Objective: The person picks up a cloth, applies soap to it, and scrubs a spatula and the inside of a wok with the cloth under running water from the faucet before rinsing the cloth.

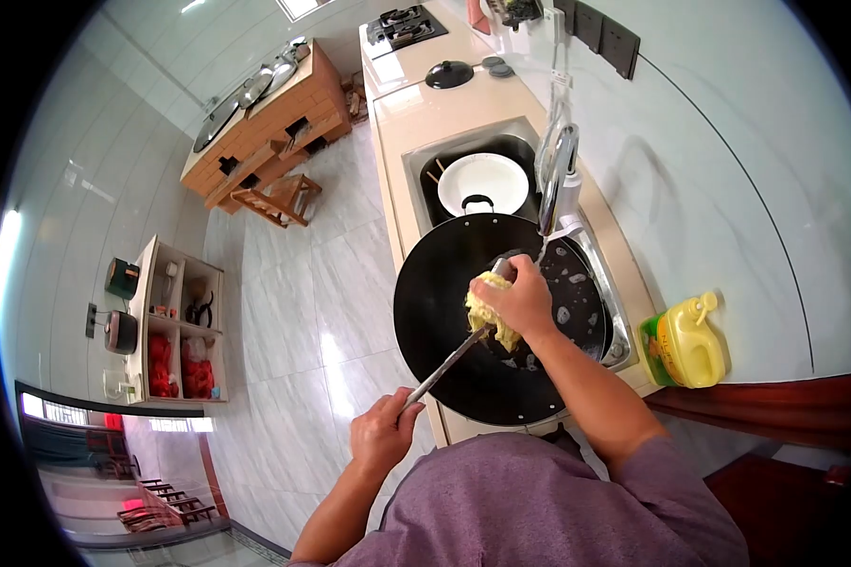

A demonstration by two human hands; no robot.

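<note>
A large black wok (pixel 435 283) rests over the sink, with water drops and a little water inside it. My left hand (pixel 380 433) is closed around the handle end of a long metal utensil (pixel 447 364), held slantwise over the wok. Its far end meets a crumpled yellow cloth (pixel 492 317). My right hand (pixel 522 298) presses its fingers around the cloth, just below the faucet (pixel 556 175). The utensil's head is mostly hidden by the cloth and fingers.
Behind the wok, a white bowl (pixel 483 183) and chopsticks sit in the sink (pixel 424 161). A yellow detergent jug (pixel 686 342) stands at the right. Farther back are a black lid (pixel 449 75) and a gas stove (pixel 405 26).
</note>
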